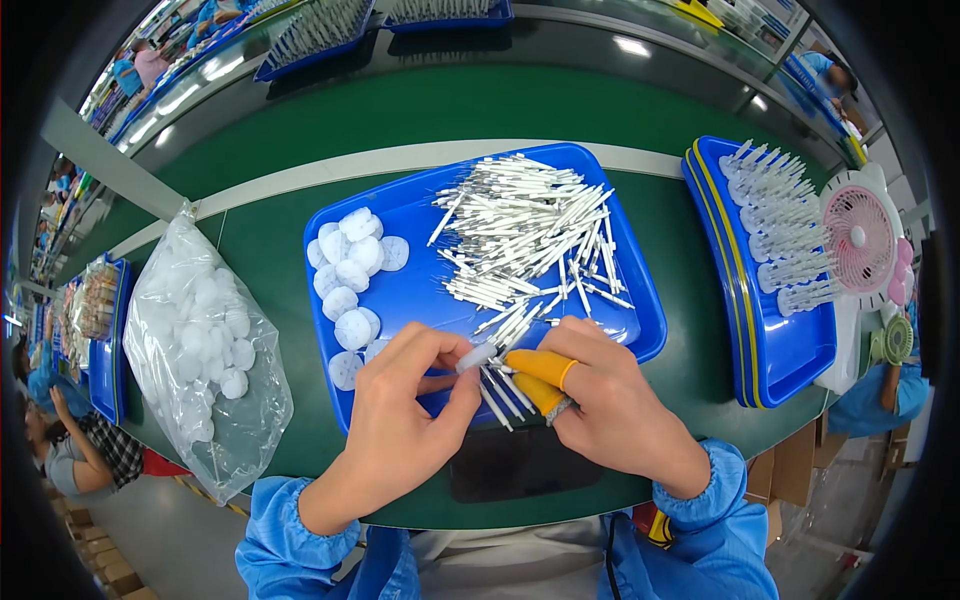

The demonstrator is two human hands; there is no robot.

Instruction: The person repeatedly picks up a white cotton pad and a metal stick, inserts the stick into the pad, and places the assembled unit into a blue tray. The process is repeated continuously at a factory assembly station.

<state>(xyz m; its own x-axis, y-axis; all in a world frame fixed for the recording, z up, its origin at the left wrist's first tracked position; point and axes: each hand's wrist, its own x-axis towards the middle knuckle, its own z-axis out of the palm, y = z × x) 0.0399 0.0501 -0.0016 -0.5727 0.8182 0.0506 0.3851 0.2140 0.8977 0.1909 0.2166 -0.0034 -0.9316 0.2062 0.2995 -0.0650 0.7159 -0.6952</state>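
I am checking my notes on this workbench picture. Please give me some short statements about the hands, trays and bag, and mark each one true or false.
1. The right hand wears orange finger covers. True.
2. The white round pads lie in a red tray. False: the tray is blue.
3. The clear bag sits to the left of that tray. True.
4. The left hand is resting flat on the table. False: it pinches a small white piece above the tray's near edge.
5. A pink fan stands at the right. True.

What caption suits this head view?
Two hands fit a white disc onto thin sticks over a blue tray.
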